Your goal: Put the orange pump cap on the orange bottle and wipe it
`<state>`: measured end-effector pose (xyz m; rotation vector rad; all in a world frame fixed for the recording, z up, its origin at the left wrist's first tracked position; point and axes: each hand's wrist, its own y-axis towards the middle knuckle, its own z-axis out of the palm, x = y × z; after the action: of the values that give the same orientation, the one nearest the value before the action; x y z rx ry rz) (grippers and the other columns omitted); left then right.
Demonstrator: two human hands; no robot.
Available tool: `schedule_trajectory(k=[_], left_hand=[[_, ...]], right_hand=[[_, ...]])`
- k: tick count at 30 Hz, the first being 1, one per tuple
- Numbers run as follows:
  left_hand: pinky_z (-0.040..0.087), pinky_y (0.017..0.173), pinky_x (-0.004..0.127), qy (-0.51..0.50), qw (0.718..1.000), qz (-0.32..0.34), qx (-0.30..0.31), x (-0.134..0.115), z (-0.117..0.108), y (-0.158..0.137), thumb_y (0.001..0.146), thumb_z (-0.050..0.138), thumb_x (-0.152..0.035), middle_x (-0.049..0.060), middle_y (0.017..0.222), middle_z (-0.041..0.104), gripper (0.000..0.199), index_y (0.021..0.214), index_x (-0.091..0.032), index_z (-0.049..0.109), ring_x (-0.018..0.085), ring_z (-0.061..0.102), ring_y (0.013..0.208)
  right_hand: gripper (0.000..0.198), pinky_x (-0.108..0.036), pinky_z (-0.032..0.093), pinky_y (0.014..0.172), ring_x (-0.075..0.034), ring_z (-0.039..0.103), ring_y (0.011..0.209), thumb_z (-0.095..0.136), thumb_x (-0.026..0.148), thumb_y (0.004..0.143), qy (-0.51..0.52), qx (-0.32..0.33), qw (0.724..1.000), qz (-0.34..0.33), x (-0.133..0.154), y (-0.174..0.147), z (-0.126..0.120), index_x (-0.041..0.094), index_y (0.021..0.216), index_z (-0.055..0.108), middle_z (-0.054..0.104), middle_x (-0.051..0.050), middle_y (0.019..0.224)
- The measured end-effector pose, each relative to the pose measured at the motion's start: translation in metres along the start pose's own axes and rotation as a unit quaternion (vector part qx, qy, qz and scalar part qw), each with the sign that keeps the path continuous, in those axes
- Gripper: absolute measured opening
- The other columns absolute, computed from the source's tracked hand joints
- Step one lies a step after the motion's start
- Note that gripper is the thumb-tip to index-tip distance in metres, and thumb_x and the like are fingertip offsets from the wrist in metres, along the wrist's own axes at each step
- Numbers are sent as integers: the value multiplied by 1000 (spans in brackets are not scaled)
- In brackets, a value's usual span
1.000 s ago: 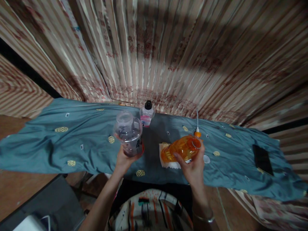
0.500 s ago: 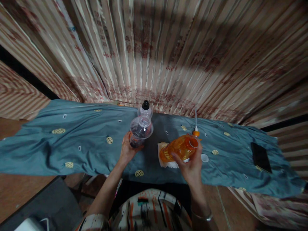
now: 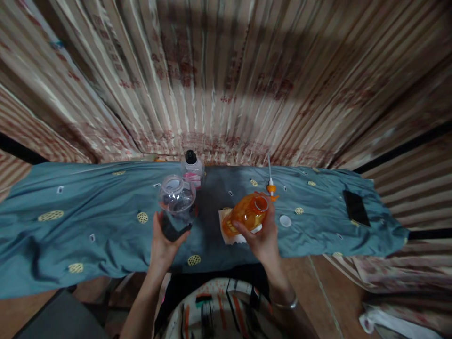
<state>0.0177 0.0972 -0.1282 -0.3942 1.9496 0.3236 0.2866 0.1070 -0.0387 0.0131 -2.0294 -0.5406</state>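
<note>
My left hand (image 3: 165, 245) is curved round the lower part of a clear plastic cup with a domed lid (image 3: 177, 195), thumb on its right side. Behind the cup stands a clear bottle with a black cap (image 3: 192, 169). In my right hand (image 3: 263, 238) is a translucent orange bottle (image 3: 243, 217), uncapped and tilted, its mouth up and to the right. Under it lies a pale tissue (image 3: 226, 234). Just beyond the orange bottle's mouth lies an orange and white pump top with a thin tube (image 3: 271, 186).
A small white disc (image 3: 285, 221) lies right of my right hand. Farther right is a flat black phone-like object (image 3: 356, 208). The table has a wrinkled teal cloth (image 3: 116, 202), and a striped curtain (image 3: 212, 94) hangs along its back edge.
My left hand and the cup have moved left and nearer me, away from the black-capped bottle. The orange bottle stays in my right hand over the tissue. The view has shifted right.
</note>
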Motion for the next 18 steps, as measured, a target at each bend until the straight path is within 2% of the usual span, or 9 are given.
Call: schedule_trajectory(k=[1,4,5,7,9,11,13,16,18], left_hand=[[40,123,61,-8,1000,-5,-5,-3,-5,-12,65,87,-69,22,155,47,120,157,-19,29,39,49,144],[36,125,64,-21,1000,-2,13,-19,-11,-46,73,83,-65,18,155,49,94,147,-23,44,39,48,145],[36,125,64,-26,999,10,34,-25,-8,-53,73,84,-64,16,151,53,86,142,-25,51,38,49,143],[43,120,63,-41,993,27,109,-37,5,-60,77,82,-60,13,145,59,71,136,-28,58,36,58,136],[46,118,61,-65,983,43,166,-46,26,-58,75,85,-61,12,151,57,80,142,-30,54,35,58,137],[38,125,59,-96,975,63,190,-52,51,-50,70,87,-66,16,161,46,100,150,-27,42,34,45,150],[33,129,58,-115,969,76,206,-55,75,-41,67,89,-68,18,165,40,111,154,-26,35,34,39,155],[35,128,57,-143,958,94,231,-57,100,-30,67,83,-77,20,163,42,112,154,-23,35,36,41,153],[40,124,58,-153,951,105,248,-58,109,-26,66,81,-81,21,157,49,117,154,-21,34,37,47,148]], right_hand=[[90,-54,52,113,-34,63,135,85,51,80,2,-1,1000,-2,0,0,0,20,154,43,64,-17,146],[94,-53,54,113,-35,63,138,86,51,79,14,5,1000,-6,1,0,1,20,156,40,63,-18,149],[96,-53,53,114,-35,62,139,87,51,79,18,8,1000,-7,1,1,1,20,157,39,62,-18,150],[101,-53,52,116,-36,58,143,88,51,78,22,14,1000,-5,1,1,1,21,159,36,59,-19,153],[109,-54,49,119,-36,53,148,91,52,75,23,14,1000,0,1,2,2,21,162,33,56,-20,157],[119,-55,46,121,-37,47,153,93,53,72,24,14,1000,5,0,2,3,22,165,27,52,-20,161],[129,-56,44,123,-38,43,155,95,56,69,32,24,999,10,-2,1,5,22,168,19,48,-21,164],[135,-57,45,122,-38,41,157,91,62,71,53,49,997,4,-8,-4,3,22,170,8,42,-22,168],[128,-57,44,123,-37,41,157,84,66,78,68,59,996,-22,-14,-7,-5,24,171,7,39,-20,170]])
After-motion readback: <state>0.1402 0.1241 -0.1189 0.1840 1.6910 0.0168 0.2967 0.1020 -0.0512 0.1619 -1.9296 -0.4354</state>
